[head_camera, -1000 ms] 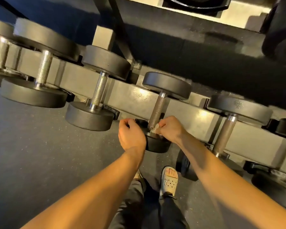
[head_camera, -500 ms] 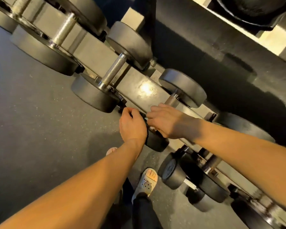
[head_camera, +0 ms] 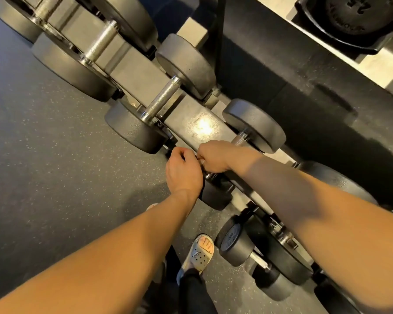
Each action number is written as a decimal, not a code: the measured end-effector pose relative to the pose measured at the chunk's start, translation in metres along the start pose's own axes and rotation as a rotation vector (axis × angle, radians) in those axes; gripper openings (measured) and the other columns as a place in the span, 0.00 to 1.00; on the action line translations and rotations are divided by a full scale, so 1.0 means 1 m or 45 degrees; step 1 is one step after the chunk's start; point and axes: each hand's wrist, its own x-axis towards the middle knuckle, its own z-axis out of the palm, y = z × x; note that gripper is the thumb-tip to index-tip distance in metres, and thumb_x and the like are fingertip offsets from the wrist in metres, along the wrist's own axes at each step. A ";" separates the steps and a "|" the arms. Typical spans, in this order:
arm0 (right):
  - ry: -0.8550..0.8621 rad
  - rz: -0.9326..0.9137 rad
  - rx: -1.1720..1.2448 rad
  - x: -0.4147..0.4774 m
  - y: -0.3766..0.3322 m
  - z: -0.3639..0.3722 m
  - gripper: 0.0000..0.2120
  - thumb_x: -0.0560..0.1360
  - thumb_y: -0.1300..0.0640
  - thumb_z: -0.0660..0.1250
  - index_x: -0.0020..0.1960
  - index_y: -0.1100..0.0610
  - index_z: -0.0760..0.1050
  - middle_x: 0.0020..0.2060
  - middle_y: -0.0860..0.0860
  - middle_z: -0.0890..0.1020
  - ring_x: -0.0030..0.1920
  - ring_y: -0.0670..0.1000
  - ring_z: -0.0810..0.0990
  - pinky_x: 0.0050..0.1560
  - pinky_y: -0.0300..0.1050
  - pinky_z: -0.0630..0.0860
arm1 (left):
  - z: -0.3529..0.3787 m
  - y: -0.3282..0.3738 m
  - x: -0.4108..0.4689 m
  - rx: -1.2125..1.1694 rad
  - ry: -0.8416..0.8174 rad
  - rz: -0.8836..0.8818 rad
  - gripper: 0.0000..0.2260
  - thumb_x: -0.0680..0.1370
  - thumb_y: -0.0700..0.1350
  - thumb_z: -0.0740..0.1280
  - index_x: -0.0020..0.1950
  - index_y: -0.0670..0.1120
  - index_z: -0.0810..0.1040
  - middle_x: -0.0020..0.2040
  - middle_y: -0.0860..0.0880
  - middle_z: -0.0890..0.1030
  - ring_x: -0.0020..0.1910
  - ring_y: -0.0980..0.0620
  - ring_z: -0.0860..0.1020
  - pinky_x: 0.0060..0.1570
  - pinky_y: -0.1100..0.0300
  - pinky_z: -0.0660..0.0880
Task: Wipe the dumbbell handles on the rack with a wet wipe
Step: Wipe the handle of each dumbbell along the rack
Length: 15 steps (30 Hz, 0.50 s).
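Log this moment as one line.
step: handle wipe | right hand: grips dumbbell handle | left hand: curled at near end, hold unclear

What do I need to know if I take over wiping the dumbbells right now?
Right hand: wrapped over the handle of a small dumbbell on the rack. A pale scrap by its fingers is probably the wipe.
Left hand: curled beside it, near that dumbbell's front head. What it holds is hidden.
Done: this handle looks mid-wipe. Which others are clean cannot be told.
Left: finish this one, then likely the neighbouring handle and the rest along the rack.
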 end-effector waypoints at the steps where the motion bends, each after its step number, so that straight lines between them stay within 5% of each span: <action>1: 0.099 -0.046 -0.067 -0.011 0.001 0.006 0.12 0.80 0.58 0.62 0.38 0.52 0.69 0.36 0.50 0.74 0.45 0.56 0.76 0.46 0.48 0.71 | 0.000 0.000 -0.001 0.006 -0.004 0.000 0.09 0.83 0.48 0.56 0.48 0.50 0.75 0.46 0.49 0.78 0.48 0.47 0.76 0.43 0.53 0.68; 4: 0.620 -0.256 -0.091 -0.050 0.011 0.047 0.06 0.77 0.61 0.65 0.45 0.54 0.79 0.44 0.49 0.78 0.50 0.53 0.74 0.53 0.49 0.69 | -0.001 0.000 -0.002 0.011 -0.009 0.013 0.09 0.81 0.50 0.56 0.47 0.52 0.75 0.47 0.48 0.78 0.50 0.45 0.77 0.46 0.49 0.72; 7: 0.958 -0.158 0.200 -0.072 0.019 0.089 0.07 0.77 0.60 0.66 0.46 0.56 0.83 0.47 0.48 0.78 0.51 0.51 0.73 0.50 0.49 0.70 | -0.003 0.001 -0.004 0.023 -0.021 0.026 0.09 0.82 0.50 0.55 0.44 0.56 0.72 0.48 0.49 0.78 0.51 0.45 0.76 0.51 0.46 0.74; 10: 0.915 0.263 0.936 -0.067 0.008 0.106 0.08 0.78 0.59 0.69 0.43 0.59 0.84 0.40 0.49 0.77 0.42 0.49 0.75 0.42 0.45 0.71 | -0.003 0.003 -0.004 0.022 -0.022 0.027 0.09 0.83 0.48 0.55 0.46 0.55 0.73 0.47 0.50 0.78 0.49 0.47 0.76 0.46 0.51 0.71; 12: 0.744 0.597 1.462 -0.051 0.003 0.108 0.05 0.75 0.58 0.73 0.43 0.58 0.85 0.39 0.52 0.82 0.42 0.50 0.80 0.46 0.44 0.76 | -0.003 0.002 -0.004 0.023 -0.007 0.022 0.09 0.83 0.47 0.56 0.48 0.52 0.74 0.45 0.52 0.77 0.48 0.49 0.76 0.45 0.53 0.68; 15: 0.606 0.725 1.732 -0.025 0.005 0.107 0.06 0.67 0.57 0.67 0.40 0.53 0.84 0.37 0.56 0.84 0.45 0.60 0.84 0.50 0.55 0.83 | -0.002 0.001 -0.003 0.044 -0.013 0.032 0.10 0.84 0.46 0.56 0.46 0.53 0.74 0.43 0.56 0.76 0.44 0.55 0.74 0.47 0.54 0.67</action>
